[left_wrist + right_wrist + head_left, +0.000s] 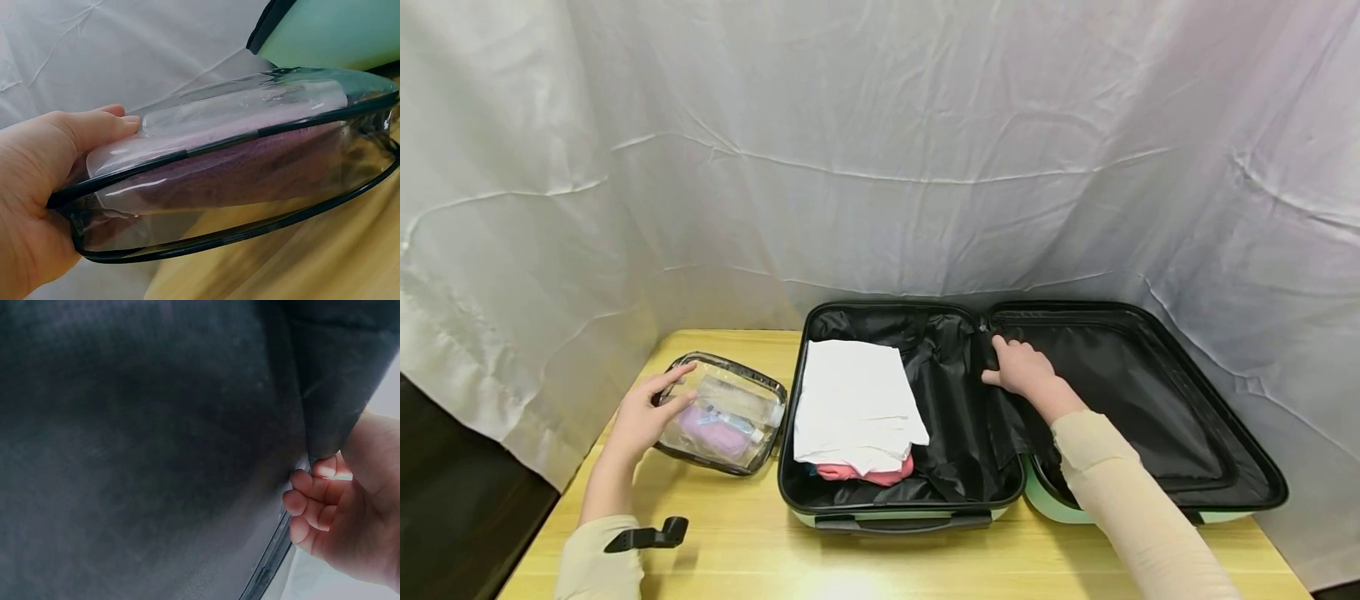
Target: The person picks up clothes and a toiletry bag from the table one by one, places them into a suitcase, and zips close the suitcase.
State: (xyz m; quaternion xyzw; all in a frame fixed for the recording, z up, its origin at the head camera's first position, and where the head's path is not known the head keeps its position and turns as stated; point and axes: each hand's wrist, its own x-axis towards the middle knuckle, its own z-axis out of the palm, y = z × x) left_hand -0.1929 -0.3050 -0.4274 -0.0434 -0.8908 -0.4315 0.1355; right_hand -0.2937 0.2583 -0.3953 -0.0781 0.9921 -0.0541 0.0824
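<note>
So far, the packing appears to be partly done: a folded white cloth (855, 400) is already laid over a pink garment (867, 472) in the left half of the open mint-green hard-shell suitcase (917, 521), against that half's left wall, while the clear plastic toiletry pouch with black piping (724, 413) is still outside the case, resting on the pale wooden desk (850, 562) near its left edge and just beside the suitcase's left wall. The pouch is judged to be the piece still to be placed. It is gripped at its left end by the left hand (643, 414), the thumb being laid on the top face and the fingers curled under the rim, as is shown in the left wrist view (37, 187). The pouch lies flat, with its long axis running roughly from the desk's left edge towards the suitcase and slightly towards the near edge; a pinkish-purple cloth (250, 169) and a pale bottle (237, 109) are seen inside it. The black fabric lining (970, 400) at the hinge between the two halves is pinched by the right hand (1022, 371), whose fingers (312, 487) are curled round a fold of it.
</note>
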